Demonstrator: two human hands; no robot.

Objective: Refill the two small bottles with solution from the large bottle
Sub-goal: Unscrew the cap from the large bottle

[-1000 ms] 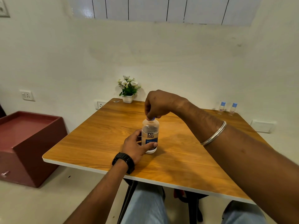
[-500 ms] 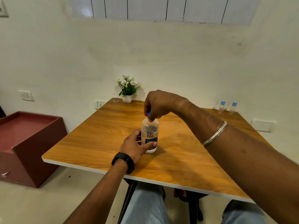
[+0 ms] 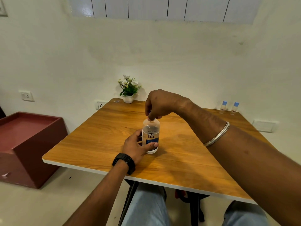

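The large solution bottle (image 3: 150, 136) stands upright near the middle of the wooden tabletop (image 3: 187, 160). The left hand (image 3: 136, 146) has its grip wrapped around the bottle's lower body. The right hand (image 3: 160, 104) pinches the cap from above. Two small blue-capped bottles (image 3: 228, 107) stand side by side at the far right corner, well apart.

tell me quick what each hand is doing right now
Left hand: closed around the lower body of the large bottle.
Right hand: fingers pinched on the bottle's cap.
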